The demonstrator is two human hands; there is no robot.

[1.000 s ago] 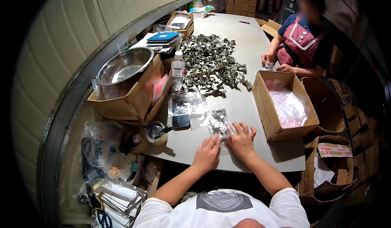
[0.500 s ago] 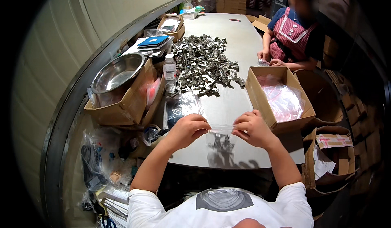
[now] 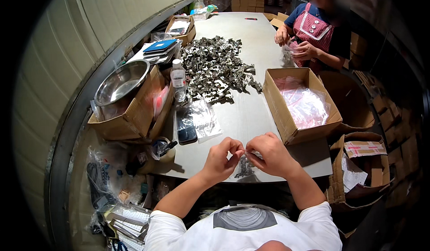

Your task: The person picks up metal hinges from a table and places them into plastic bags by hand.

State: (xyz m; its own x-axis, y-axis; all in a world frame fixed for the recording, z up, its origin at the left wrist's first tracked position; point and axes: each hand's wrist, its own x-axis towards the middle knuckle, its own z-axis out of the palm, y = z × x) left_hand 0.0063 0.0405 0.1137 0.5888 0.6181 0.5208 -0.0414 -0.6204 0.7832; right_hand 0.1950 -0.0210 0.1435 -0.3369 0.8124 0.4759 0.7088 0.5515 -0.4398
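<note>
A small clear plastic zip bag (image 3: 245,167) with metal pieces in its bottom hangs near the table's front edge. My left hand (image 3: 222,160) pinches the bag's top edge between thumb and fingers. Close beside it, my right hand (image 3: 271,157) also grips that edge, its fingers curled and partly hiding the bag. Beyond my hands a big heap of shiny metal clips or brackets (image 3: 217,67) covers the middle of the table. An open cardboard box of clear bags with reddish edges (image 3: 302,101) stands to the right of my right hand.
Left of the heap stand a water bottle (image 3: 178,80) and a steel bowl (image 3: 123,83) on a cardboard box. A phone (image 3: 186,129) lies by a flat clear bag. Across the table a co-worker (image 3: 313,31) holds a filled bag. Another box (image 3: 360,170) stands lower right.
My hands have come together along the bag's top edge, which was stretched between them before. The phone now shows fully. The co-worker's hands have risen with a bag.
</note>
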